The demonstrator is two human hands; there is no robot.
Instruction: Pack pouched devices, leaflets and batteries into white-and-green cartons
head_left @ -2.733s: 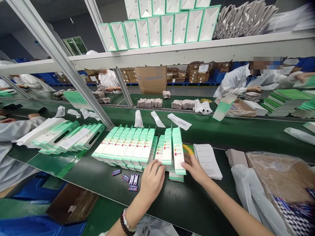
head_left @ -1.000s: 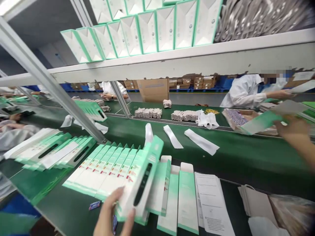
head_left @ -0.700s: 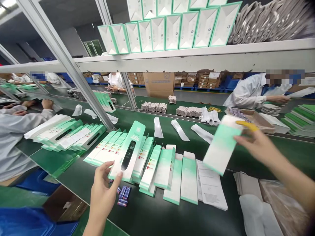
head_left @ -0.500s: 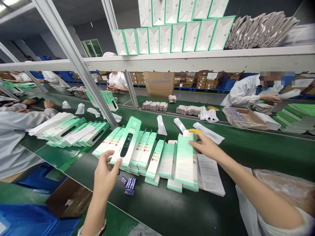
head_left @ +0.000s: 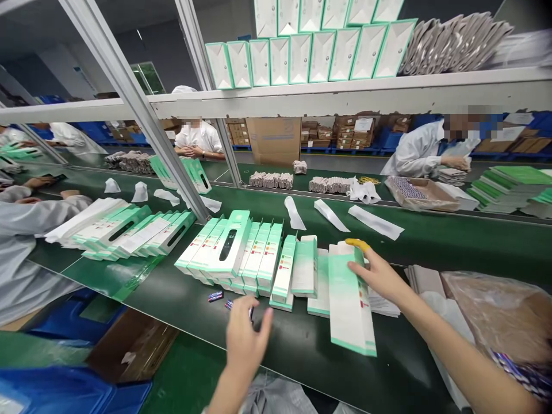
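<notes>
My right hand (head_left: 373,267), with a yellow cover on one finger, grips the upper end of a white and mint-green thermometer box (head_left: 351,305). The box is tilted, its top flaps partly hidden by my fingers. My left hand (head_left: 248,333) hovers low over the bench beside small blue and purple batteries (head_left: 215,296), thumb and fingers apart; it covers some of them. Behind it, a box with a thermometer picture (head_left: 233,244) lies on top of a row of similar boxes (head_left: 261,256). Another mint-green box (head_left: 304,267) lies left of the held one.
A metal post (head_left: 172,167) and a shelf rail (head_left: 302,100) stand over the bench. White sleeves (head_left: 332,215) lie behind the boxes. A plastic bag (head_left: 487,310) is at right. Co-workers in white coats (head_left: 418,149) sit across and at left.
My left hand has left the box with the thermometer picture, now lying on the row, and moved right and down to the batteries. My right hand has drawn its box away to the right.
</notes>
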